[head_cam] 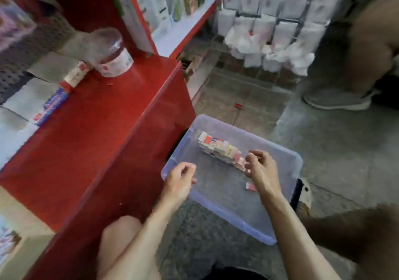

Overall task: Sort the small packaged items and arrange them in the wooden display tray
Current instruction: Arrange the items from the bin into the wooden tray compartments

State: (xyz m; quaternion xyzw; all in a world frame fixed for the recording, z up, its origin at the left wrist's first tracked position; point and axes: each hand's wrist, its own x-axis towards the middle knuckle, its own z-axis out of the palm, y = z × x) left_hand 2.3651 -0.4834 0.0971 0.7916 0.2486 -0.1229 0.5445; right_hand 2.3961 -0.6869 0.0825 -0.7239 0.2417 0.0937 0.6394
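Note:
A row of small red-and-white packets (pixel 218 149) stands in a narrow holder inside a clear plastic bin (pixel 278 150) on the floor. My right hand (pixel 262 169) is at the near end of that row, fingers curled and pinching a small packet there. A loose red-and-white packet (pixel 250 186) lies on the bin floor just below that hand. My left hand (pixel 180 180) hovers over the bin's left rim, fingers loosely curled; blur hides whether it holds anything.
A red counter (pixel 103 115) rises to the left with a clear jar (pixel 112 52) and small boxes (pixel 75 74) on top. Shelves of packaged goods stand at the back. Another person's shoe (pixel 336 100) is on the concrete floor at the right. My knee (pixel 121 236) is below.

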